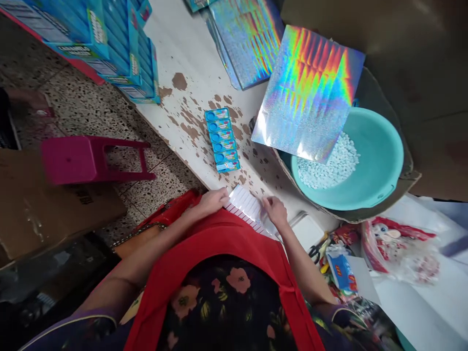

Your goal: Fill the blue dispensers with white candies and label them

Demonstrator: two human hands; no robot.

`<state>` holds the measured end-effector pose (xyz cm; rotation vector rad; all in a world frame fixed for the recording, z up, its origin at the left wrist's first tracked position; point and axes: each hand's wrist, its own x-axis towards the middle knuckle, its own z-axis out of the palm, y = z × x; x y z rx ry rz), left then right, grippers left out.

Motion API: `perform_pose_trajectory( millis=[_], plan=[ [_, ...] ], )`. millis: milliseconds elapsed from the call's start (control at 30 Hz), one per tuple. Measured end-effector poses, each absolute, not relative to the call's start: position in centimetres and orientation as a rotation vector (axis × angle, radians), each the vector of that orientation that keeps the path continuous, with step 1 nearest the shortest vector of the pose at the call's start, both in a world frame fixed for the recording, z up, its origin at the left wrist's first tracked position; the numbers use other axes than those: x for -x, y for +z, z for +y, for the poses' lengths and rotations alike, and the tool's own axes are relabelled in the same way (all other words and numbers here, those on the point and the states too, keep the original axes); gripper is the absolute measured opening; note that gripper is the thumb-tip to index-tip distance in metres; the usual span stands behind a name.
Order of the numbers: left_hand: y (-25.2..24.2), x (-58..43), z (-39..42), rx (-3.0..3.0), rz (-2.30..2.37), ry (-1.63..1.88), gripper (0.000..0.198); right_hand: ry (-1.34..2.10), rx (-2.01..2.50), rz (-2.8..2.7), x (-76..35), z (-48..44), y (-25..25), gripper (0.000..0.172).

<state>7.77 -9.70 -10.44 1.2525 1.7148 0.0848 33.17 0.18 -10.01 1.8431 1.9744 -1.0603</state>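
A striped sheet [247, 204], see-through or shiny with white and red bands, lies in front of my red apron at the table's edge. At its left end, my left hand [215, 201] is closed in a pinch. My right hand [275, 211] is closed on the other end, its fingertips at the upper right edge. Just beyond the sheet, several small blue packs [224, 140] with round windows form a close row on the stained white table [193, 73]. The lower part of the sheet is hidden against my apron.
A turquoise basin [383, 146] holds small white pellets [329, 165]. One rainbow foil sheet [307, 92] rests over its rim, near more foil sheets [248, 39]. Blue display boxes [109, 53] stack at upper left. A pink stool [73, 158] stands on the floor beside a carton [54, 204].
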Motion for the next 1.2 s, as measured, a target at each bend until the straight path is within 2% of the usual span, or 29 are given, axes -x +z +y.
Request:
perform_pose_trajectory(
  millis=[67, 133, 233, 333, 400, 500, 567, 667, 867, 1200],
  plan=[
    [-10.3, -10.4, -8.4, -1.479, 1.57, 0.169, 0.022, -0.954, -1.699, 1.906, -35.5, -0.9, -10.1, 0.038],
    [-10.4, -12.9, -6.4, -1.704, 1.445, 0.224, 0.027, -1.028, -1.652, 1.915, -36.7, -1.8, -10.4, 0.033],
    [-10.6, -15.9, -3.7, -1.902, 1.238, 0.188, 0.031, -1.419, -1.764, 1.865, -37.4, -2.8, -10.6, 0.032],
    [-10.9, -17.8, -2.5, -1.894, 1.087, 0.076, 0.023, -1.685, -1.916, 1.858, -37.9, -3.3, -10.2, 0.034],
    [-11.0, -18.5, -2.2, -1.849, 1.109, 0.021, 0.025, -1.561, -1.945, 2.047, -38.1, -3.8, -9.7, 0.031],
    [-11.1, -18.9, -1.8, -1.837, 1.156, -0.063, 0.031, -1.112, -1.84, 2.376, -37.9, -4.6, -9.2, 0.026],
    [-10.8, -19.0, -1.4, -1.855, 1.145, -0.13, 0.034, -0.837, -1.774, 2.491, -37.6, -5.4, -9.3, 0.026],
    [-10.1, -19.2, -0.8, -1.854, 1.13, -0.187, 0.036, -0.623, -1.715, 2.585, -37.4, -6.4, -9.8, 0.028],
    [-10.0, -19.4, -0.6, -1.78, 1.161, -0.196, 0.035, -0.541, -1.641, 2.653, -37.8, -7.6, -10.3, 0.029],
    [-10.9, -19.4, -0.8, -1.73, 1.219, -0.157, 0.033, -0.687, -1.662, 2.69, -37.3, -7.6, -9.3, 0.009]
  ],
)
